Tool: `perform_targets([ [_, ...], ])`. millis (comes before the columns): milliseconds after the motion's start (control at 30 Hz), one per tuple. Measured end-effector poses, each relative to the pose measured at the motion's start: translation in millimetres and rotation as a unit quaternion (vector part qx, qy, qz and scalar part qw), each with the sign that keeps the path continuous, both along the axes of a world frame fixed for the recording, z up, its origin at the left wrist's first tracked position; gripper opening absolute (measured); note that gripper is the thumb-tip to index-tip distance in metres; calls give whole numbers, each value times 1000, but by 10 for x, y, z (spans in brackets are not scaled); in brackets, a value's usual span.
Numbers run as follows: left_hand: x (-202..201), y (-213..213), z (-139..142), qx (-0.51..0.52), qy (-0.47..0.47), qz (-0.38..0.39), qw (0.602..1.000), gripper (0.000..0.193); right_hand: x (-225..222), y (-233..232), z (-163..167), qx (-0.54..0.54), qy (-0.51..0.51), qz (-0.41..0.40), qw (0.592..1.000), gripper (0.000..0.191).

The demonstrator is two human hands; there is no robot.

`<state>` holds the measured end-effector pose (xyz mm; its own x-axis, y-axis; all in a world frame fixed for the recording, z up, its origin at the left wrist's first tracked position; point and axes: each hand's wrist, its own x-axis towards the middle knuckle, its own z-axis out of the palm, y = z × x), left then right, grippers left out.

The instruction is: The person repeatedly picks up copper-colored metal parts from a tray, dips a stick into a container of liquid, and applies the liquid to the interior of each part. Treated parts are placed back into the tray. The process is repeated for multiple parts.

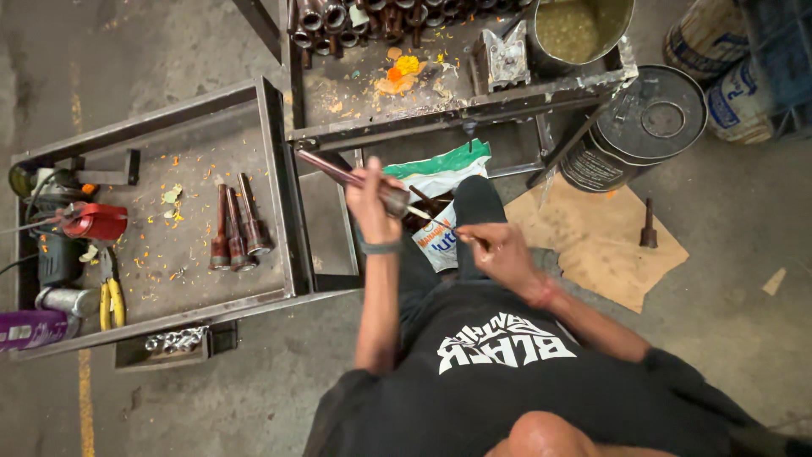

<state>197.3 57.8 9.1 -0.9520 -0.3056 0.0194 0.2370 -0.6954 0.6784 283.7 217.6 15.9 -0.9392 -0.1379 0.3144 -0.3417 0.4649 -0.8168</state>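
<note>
My left hand (370,201) grips a long reddish-brown metal rod (331,169) with a socket-like end (395,201), held slanting over the gap between two metal trays. My right hand (495,247) holds a thin brush (420,213) by its handle, with the tip touching the rod's thick end. Three similar painted rods (238,227) lie side by side on the low metal tray (275,152) to my left. Beneath my hands a white, green and blue plastic bag (444,173) lies on the floor.
A raised metal table (474,106) ahead holds several dark tubes (355,21), orange petals (399,72), a metal block (501,57) and a tin of liquid (579,30). A dark drum (643,127), cardboard (592,241) with one upright piece (649,227), a grinder (72,222) and yellow pliers (110,300) surround me.
</note>
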Motion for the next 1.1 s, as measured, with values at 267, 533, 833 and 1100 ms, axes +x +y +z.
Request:
perform_targets([
  [267, 460, -283, -228, -175, 10, -163, 971, 46, -147, -164, -263, -209, -196, 77, 955, 12],
  [533, 268, -65, -606, 43, -44, -149, 987, 26, -142, -320, -112, -58, -44, 17, 997, 11],
  [833, -63, -255, -150, -161, -45, -74, 983, 48, -709, -206, -120, -107, -171, 54, 978, 11],
  [1100, -305, -664, 45, -280, -160, 114, 940, 25, -845, -232, -383, -124, -178, 137, 967, 12],
])
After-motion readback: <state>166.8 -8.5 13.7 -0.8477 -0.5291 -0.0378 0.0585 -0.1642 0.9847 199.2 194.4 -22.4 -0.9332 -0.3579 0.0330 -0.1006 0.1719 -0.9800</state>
